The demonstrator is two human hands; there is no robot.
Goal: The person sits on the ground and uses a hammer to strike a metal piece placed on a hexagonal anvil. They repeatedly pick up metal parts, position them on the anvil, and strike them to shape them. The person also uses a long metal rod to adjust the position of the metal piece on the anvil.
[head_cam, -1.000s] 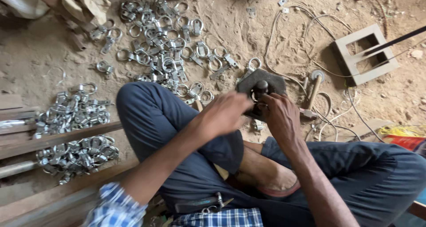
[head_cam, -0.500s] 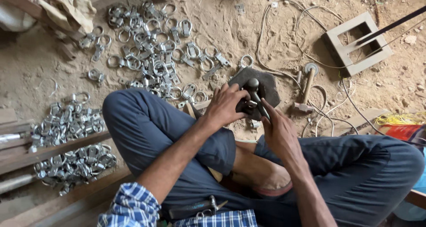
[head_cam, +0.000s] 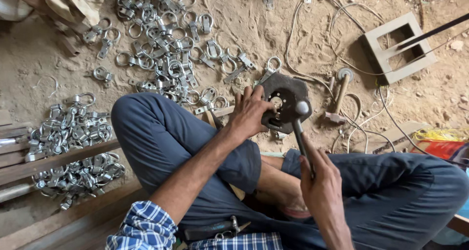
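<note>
Here the hammer (head_cam: 299,125) sits gripped between both hands.

Lots of shiny metal rings (head_cam: 166,50) lie in a heap on the sandy floor (head_cam: 273,30). More rings (head_cam: 68,133) sit in a pile on wooden planks (head_cam: 58,159). A grey block (head_cam: 398,47) with two holes rests near thin wires (head_cam: 312,35). A second hammer (head_cam: 339,96) lies in the sand.

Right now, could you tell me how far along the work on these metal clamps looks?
Two heaps of shiny clamps lie by the wooden planks, seemingly sorted. In hand: the left hand steadies a dark holed plate while the right hand holds a hammer over it. A loose spread of clamps lies on the sand, apparently left.
</note>
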